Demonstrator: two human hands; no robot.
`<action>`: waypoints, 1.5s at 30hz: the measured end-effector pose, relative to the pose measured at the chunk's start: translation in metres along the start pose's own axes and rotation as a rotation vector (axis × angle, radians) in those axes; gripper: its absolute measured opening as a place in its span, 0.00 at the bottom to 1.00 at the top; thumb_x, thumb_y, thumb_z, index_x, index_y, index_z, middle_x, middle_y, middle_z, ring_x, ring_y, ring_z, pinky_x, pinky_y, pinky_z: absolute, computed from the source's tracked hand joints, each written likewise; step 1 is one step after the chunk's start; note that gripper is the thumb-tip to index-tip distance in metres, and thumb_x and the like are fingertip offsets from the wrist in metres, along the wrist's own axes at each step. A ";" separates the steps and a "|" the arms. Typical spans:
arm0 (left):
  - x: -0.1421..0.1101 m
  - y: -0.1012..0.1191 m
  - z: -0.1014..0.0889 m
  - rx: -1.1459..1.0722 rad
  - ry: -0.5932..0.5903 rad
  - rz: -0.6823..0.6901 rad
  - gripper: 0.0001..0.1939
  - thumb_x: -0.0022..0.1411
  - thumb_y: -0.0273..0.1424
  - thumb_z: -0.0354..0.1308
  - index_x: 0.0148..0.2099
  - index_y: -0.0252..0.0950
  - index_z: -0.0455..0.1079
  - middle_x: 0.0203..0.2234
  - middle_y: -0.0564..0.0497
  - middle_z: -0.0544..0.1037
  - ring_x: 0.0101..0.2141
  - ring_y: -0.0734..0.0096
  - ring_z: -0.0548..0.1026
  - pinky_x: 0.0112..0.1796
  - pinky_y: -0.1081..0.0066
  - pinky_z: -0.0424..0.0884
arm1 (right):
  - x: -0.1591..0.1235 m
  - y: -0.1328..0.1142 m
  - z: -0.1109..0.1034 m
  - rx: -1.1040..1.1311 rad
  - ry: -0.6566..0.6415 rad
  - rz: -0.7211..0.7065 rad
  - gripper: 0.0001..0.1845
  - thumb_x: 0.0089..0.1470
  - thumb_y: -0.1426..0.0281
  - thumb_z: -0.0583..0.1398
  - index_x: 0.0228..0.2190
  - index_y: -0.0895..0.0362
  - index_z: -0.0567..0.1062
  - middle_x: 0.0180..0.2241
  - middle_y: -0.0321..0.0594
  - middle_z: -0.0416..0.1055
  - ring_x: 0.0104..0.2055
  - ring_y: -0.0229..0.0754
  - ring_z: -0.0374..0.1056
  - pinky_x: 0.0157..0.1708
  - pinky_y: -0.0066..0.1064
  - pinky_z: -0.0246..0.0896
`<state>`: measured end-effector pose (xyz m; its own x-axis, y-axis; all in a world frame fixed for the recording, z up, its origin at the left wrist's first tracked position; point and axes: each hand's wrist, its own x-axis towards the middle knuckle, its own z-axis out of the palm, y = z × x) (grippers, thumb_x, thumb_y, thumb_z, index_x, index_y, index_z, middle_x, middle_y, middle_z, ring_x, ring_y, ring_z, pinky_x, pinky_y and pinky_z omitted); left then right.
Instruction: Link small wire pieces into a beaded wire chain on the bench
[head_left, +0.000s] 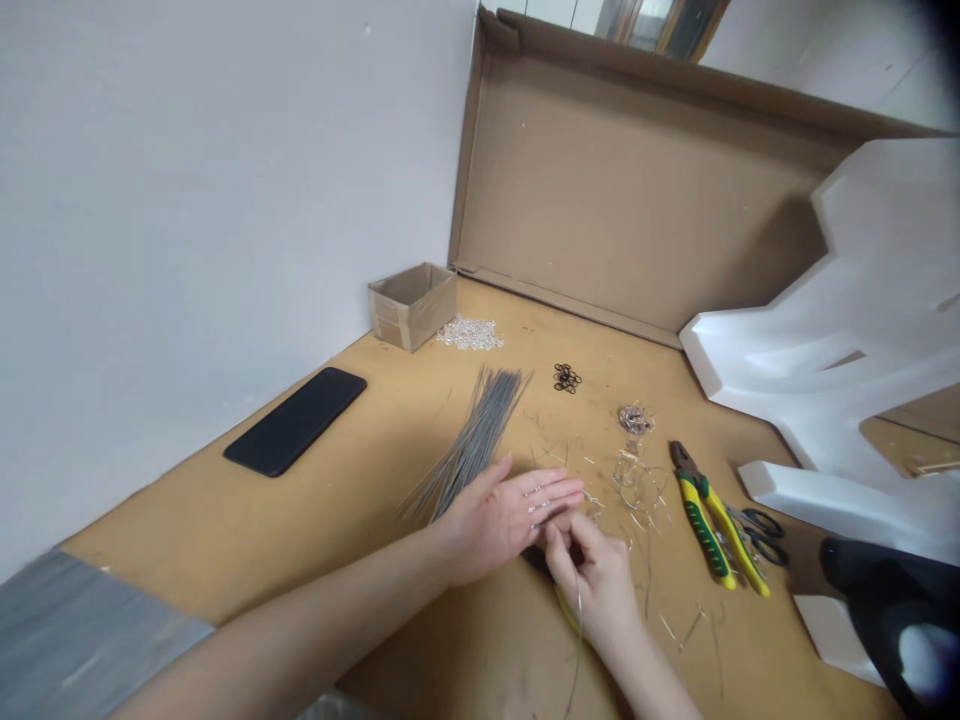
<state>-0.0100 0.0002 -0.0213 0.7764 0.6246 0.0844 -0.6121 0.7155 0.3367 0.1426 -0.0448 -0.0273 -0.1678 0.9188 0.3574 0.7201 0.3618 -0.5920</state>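
Note:
My left hand (510, 510) lies palm up with its fingers stretched out flat. A few tiny shiny silver pieces (534, 508) rest on those fingers. Close against its fingertips, my right hand (592, 575) pinches a thin wire (580, 640), whose tail hangs down toward the near side of the table. What the wire's other end touches is hidden by the fingers. Just beyond my left hand lies a bundle of straight grey wires (480, 430). Partly covered by my right hand is a tool with a yellow edge (568, 608); its kind I cannot make out.
Right of my hands lie yellow-green pliers (709, 520), scissors (765, 535), wire scraps (637, 490) and a coil (636, 418). Farther back are black rings (567, 378), small clear pieces (471, 332) and a cardboard box (412, 310). A black phone (296, 420) lies left; white foam (780, 360) stands right.

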 end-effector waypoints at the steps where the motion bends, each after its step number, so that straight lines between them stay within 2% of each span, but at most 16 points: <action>1: 0.000 0.000 0.000 0.001 -0.005 0.002 0.33 0.63 0.44 0.36 0.60 0.21 0.50 0.58 0.35 0.55 0.60 0.56 0.47 0.57 0.61 0.38 | 0.000 0.000 0.000 0.001 -0.001 0.001 0.11 0.53 0.70 0.52 0.20 0.57 0.66 0.15 0.29 0.57 0.16 0.31 0.53 0.18 0.22 0.50; 9: 0.000 0.000 0.000 -0.002 0.010 -0.003 0.33 0.63 0.44 0.35 0.60 0.22 0.51 0.58 0.36 0.56 0.60 0.56 0.48 0.57 0.60 0.38 | -0.001 -0.001 -0.001 0.028 -0.002 0.004 0.11 0.53 0.70 0.52 0.21 0.57 0.66 0.15 0.29 0.57 0.16 0.31 0.53 0.19 0.22 0.50; 16: 0.000 0.001 0.001 -0.053 0.002 -0.006 0.34 0.63 0.45 0.35 0.60 0.20 0.51 0.58 0.34 0.55 0.60 0.56 0.49 0.57 0.61 0.39 | 0.002 -0.003 -0.007 0.034 0.082 0.059 0.13 0.55 0.67 0.52 0.22 0.57 0.68 0.15 0.29 0.58 0.16 0.32 0.54 0.18 0.22 0.51; 27: -0.001 -0.001 0.001 -0.037 0.021 -0.035 0.35 0.62 0.46 0.37 0.59 0.21 0.51 0.59 0.34 0.52 0.60 0.55 0.47 0.57 0.60 0.41 | 0.001 -0.002 -0.003 0.050 0.041 0.020 0.11 0.56 0.68 0.52 0.25 0.57 0.70 0.17 0.32 0.65 0.17 0.32 0.59 0.20 0.22 0.53; 37: -0.001 -0.001 0.000 -0.046 0.029 -0.035 0.35 0.63 0.46 0.36 0.60 0.20 0.48 0.60 0.33 0.52 0.60 0.56 0.48 0.57 0.60 0.42 | -0.001 -0.001 -0.002 0.031 0.043 0.018 0.10 0.55 0.69 0.52 0.25 0.57 0.70 0.17 0.32 0.65 0.17 0.33 0.59 0.20 0.22 0.52; 45: 0.000 -0.001 0.000 -0.034 0.018 -0.034 0.34 0.63 0.46 0.35 0.59 0.21 0.51 0.59 0.34 0.54 0.60 0.56 0.48 0.57 0.61 0.42 | 0.001 -0.001 -0.002 0.012 0.041 0.010 0.11 0.55 0.69 0.52 0.25 0.58 0.70 0.17 0.32 0.65 0.17 0.32 0.58 0.21 0.22 0.52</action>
<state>-0.0094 -0.0009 -0.0217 0.7943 0.6048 0.0568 -0.5903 0.7464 0.3073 0.1436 -0.0449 -0.0250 -0.1331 0.9151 0.3805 0.7132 0.3550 -0.6043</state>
